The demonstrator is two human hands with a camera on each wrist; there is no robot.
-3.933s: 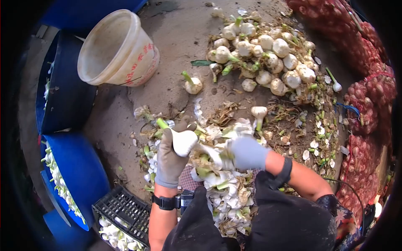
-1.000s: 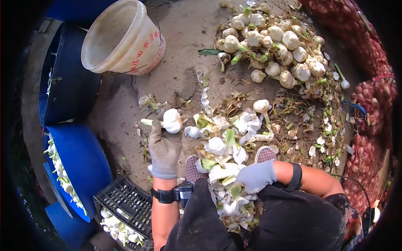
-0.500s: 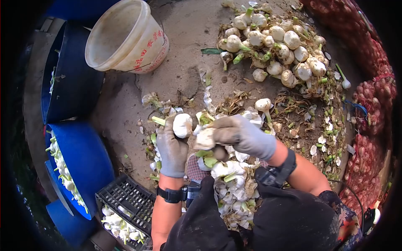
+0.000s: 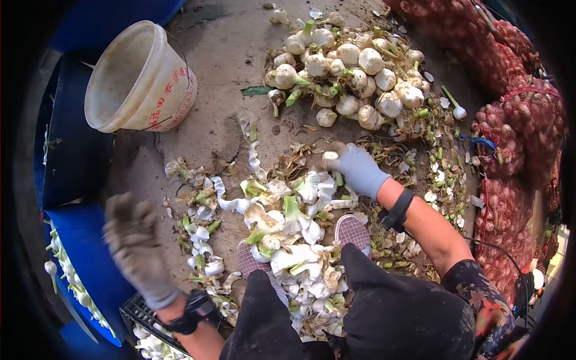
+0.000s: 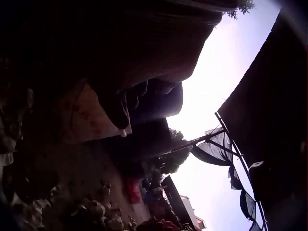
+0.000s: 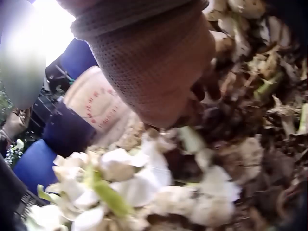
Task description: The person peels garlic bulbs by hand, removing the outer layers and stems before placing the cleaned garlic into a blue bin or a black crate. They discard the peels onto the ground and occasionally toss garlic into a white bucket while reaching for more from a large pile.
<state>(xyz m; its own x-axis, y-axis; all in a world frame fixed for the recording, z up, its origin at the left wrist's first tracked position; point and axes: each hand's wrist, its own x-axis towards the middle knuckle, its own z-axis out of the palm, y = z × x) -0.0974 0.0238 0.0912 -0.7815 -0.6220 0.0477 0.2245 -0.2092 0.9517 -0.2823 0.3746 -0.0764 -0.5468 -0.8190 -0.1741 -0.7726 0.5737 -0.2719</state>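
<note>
My right hand [image 4: 360,171], in a grey glove, grips a garlic bulb [image 4: 330,156] over the ground ahead of the feet. The bulb's green stem pokes out below the fingers. In the right wrist view the gloved right hand [image 6: 159,72] reaches down beside loose garlic skins [image 6: 120,173], and its fingers are mostly hidden. Out to the left, my gloved left hand [image 4: 135,249] has its fingers extended and holds nothing, next to a blue tub [image 4: 90,240]. A white garlic bulb with stem [image 4: 51,268] shows at that tub's far side, over other peeled bulbs.
A pile of unpeeled garlic [image 4: 360,78] lies at the back. A whitish bucket [image 4: 150,90] stands back left. Red mesh sacks [image 4: 504,138] line the right side. Peelings [image 4: 306,258] heap between the shoes. A black crate [image 4: 141,315] sits at lower left.
My left hand has swung left to the tub and let go of its white garlic bulb. My right hand has dropped the pulled skin and taken the bulb that lay ahead.
</note>
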